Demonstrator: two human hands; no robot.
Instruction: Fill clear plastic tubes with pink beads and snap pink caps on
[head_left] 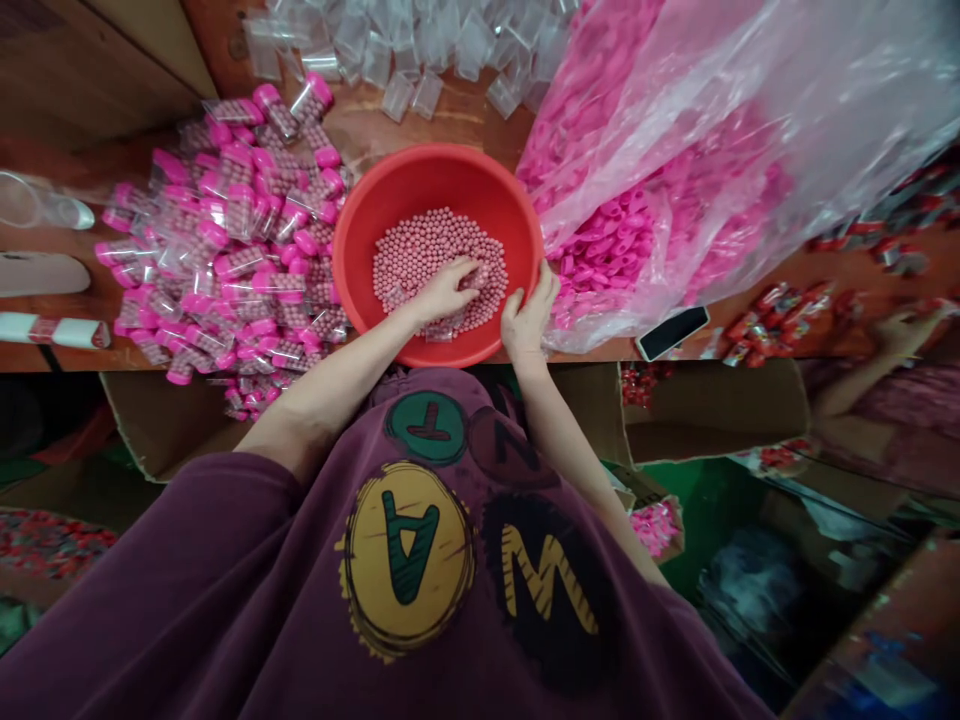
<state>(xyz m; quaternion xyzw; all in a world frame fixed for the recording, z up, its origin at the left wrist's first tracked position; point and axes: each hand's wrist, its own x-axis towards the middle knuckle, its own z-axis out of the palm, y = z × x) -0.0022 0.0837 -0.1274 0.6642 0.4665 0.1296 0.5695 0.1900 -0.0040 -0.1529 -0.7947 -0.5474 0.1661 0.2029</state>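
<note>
Purple T-shirt [405, 560] with round letter patches fills the bottom of the view, the person leaning over a wooden table [375, 120]. Left hand [442, 292] reaches into the red plastic basin [439, 180], palm down, fingers close together over the pink beads [439, 265]; a small clear tube [439, 329] lies just under it. Can't tell if those fingers pinch anything. Right hand [529, 318] sits at the near right of the basin, fingers curled and partly spread, touching the edge of the bead heap; can't tell if it holds anything. Beads lie in one heap on the basin floor. Left of the basin, touching it, is a big pile of capped tubes [232, 250], clear with pink caps, beads inside. Right of it, a clear plastic bag [660, 170] full of pink caps, with a black phone [673, 332] on the table by its near corner. Loose empty clear tubes [397, 50] lie heaped on the far side. Further right, red packets [776, 325] sit on the table, and a co-worker's hand [904, 335] reaches in near them. Cardboard box [712, 400] stands below the table edge.
</note>
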